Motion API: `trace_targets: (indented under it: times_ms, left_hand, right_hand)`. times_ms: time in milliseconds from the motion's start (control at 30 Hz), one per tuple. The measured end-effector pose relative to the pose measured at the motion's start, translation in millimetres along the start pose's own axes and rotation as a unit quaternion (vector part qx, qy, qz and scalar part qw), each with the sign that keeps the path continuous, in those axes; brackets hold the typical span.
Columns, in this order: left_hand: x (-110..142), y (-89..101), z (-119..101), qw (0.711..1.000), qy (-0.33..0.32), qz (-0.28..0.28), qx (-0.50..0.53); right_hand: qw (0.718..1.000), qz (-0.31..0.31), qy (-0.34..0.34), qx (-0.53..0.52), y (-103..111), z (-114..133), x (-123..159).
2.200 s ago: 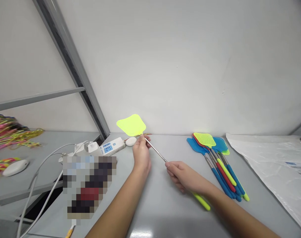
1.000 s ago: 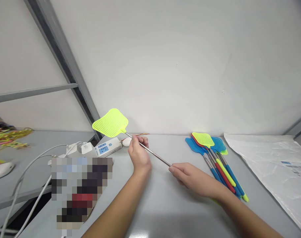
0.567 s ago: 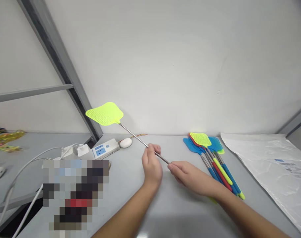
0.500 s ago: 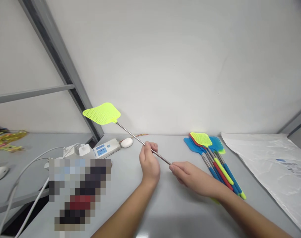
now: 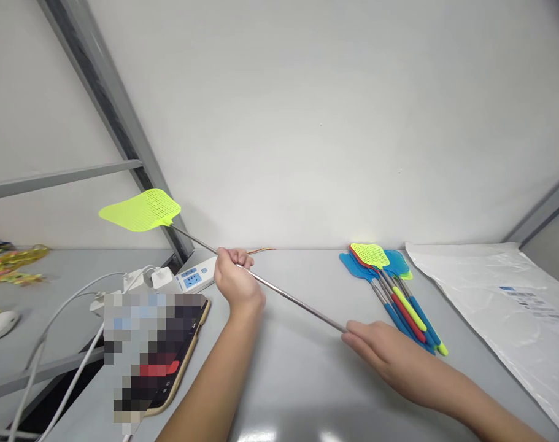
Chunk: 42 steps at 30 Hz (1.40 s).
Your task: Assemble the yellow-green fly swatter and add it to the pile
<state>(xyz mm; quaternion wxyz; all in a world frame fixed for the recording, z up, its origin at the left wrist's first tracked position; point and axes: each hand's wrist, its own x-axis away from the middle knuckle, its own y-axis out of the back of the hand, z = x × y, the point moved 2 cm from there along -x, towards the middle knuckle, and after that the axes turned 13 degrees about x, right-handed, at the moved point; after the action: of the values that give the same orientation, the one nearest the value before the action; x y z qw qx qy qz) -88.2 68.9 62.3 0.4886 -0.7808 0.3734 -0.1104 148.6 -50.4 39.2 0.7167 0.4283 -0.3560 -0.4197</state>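
I hold a fly swatter with a neon-yellow mesh head (image 5: 141, 210) and a long telescopic metal rod (image 5: 292, 298) above the grey table (image 5: 307, 380). My left hand (image 5: 235, 282) pinches the rod part way along, fingers closed round it. My right hand (image 5: 380, 356) is closed round the rod's near end, its handle hidden in the palm. The swatter head hangs out to the far left, past the diagonal metal strut (image 5: 118, 123).
A pile of swatters (image 5: 394, 288) with blue, red and yellow handles lies right of my hands. A clear plastic bag (image 5: 500, 307) lies at the far right. A white power strip (image 5: 191, 279), cables and a phone (image 5: 169, 350) sit at the left.
The rod has been drawn out much longer: my hands moved apart, left hand sliding left, right hand back toward me. The yellow head travelled left and up.
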Motion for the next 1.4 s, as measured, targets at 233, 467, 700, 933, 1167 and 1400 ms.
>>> trace_targets:
  times_ms: [233,467,700,933,1167,1400]
  left_hand:
    - [0.4,0.8,2.0,1.000,0.013,-0.002,-0.004]
    - [100.4,7.1,26.8,0.955,0.136,0.205,-0.168]
    - [125.9,-11.1,10.1,0.933,0.183,0.284,-0.127]
    - [77.4,-26.6,-10.8,0.979,0.099,0.178,-0.006]
    - [56.4,-36.4,-16.0,0.985,0.075,0.155,0.017]
    - [29.1,-46.6,-15.1,0.992,0.007,0.128,0.008]
  right_hand:
    - [0.998,-0.018,-0.022,0.062,-9.0,-20.2,16.3]
    - [0.994,-0.075,-0.020,0.076,-9.1,-26.0,-1.2]
    - [0.990,-0.106,-0.023,0.091,5.9,-10.5,0.9]
    - [0.992,-0.092,-0.003,0.081,15.8,-6.5,13.8]
    - [0.991,-0.103,-0.021,0.085,2.2,-16.1,19.3]
    - [0.988,-0.124,-0.035,0.090,-1.6,-25.8,16.2]
